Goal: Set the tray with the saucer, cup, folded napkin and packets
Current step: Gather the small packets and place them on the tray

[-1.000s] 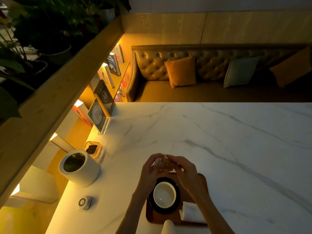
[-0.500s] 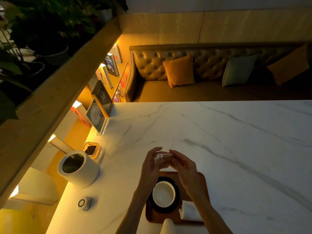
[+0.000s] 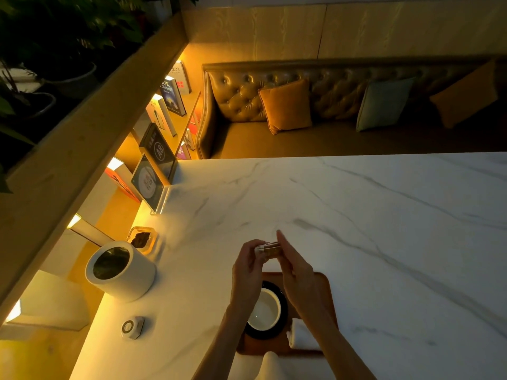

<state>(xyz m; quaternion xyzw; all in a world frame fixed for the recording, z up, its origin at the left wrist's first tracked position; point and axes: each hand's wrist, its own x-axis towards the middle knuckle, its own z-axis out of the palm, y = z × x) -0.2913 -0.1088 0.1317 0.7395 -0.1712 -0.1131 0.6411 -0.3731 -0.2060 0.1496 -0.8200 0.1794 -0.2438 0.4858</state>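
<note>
The packets [image 3: 268,248] are pinched at their near end by the left hand [image 3: 247,270], while the right hand [image 3: 296,272] is laid against their other side with its fingers [image 3: 281,238] stretched out flat rather than curled as half a second ago. The stack has been turned edge-on and squared, and is held above the table [image 3: 356,215], just beyond the far edge of the tray [image 3: 327,292]. On the tray the cup [image 3: 264,311] is seated in the dark saucer [image 3: 282,319], with the folded napkin [image 3: 301,338] beside it. Only the packets seem left to be placed.
</note>
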